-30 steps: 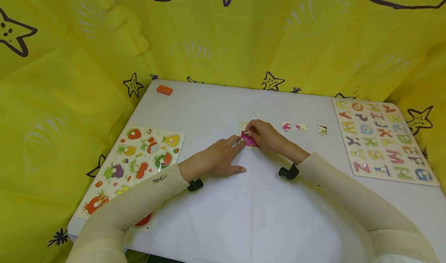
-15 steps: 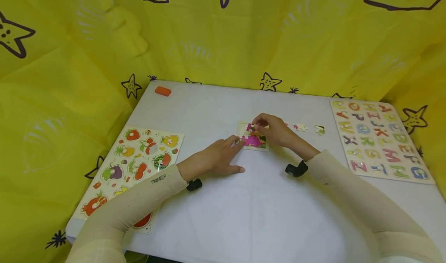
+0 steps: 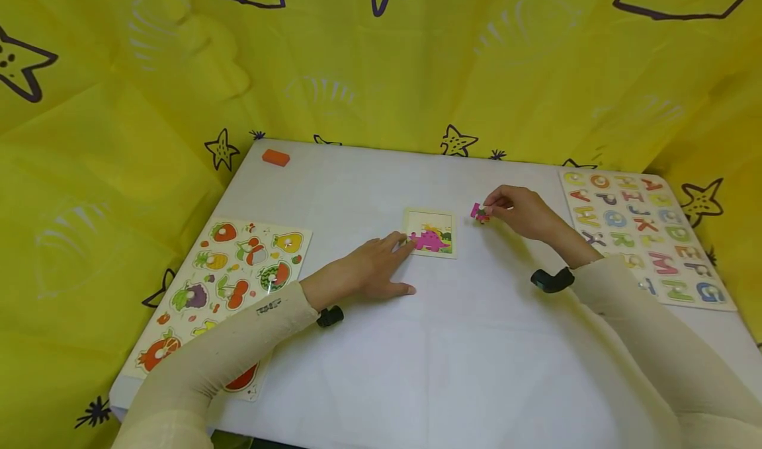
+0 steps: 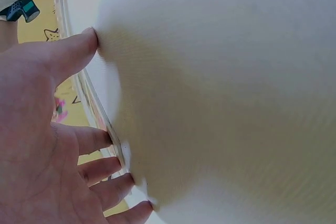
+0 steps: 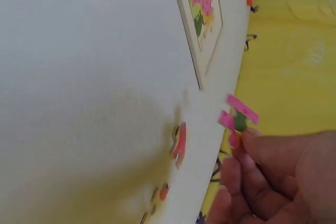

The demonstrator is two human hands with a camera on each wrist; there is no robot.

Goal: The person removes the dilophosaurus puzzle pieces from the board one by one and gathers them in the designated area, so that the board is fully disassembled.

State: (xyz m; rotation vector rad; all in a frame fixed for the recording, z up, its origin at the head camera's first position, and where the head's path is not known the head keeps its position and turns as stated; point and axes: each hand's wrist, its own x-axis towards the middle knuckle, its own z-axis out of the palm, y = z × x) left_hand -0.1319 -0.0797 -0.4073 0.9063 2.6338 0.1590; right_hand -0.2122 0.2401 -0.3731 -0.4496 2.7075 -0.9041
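A small jigsaw tray (image 3: 434,256) lies mid-table, with a pink dinosaur picture partly filling it and a bare pale area at its upper left. My left hand (image 3: 376,270) rests beside it, fingers extended, fingertips at its left edge and thumb spread towards me. In the left wrist view the palm and spread fingers of the left hand (image 4: 42,108) show, wrapped round nothing. To the right of the tray, my right hand (image 3: 524,214) pinches a pink and green jigsaw piece (image 3: 478,212) between thumb and fingers. The right wrist view shows this piece (image 5: 240,120) above the table.
Loose jigsaw pieces (image 5: 180,145) lie on the table below the right hand; in the head view that hand covers them. A fruit puzzle board (image 3: 244,264) is at left, a letter board (image 3: 661,237) at right. An orange block (image 3: 276,157) sits far left.
My right hand has taken the pink and green piece up from the tray and carried it to the right, uncovering the tray. The left hand has stayed at the tray's left edge.
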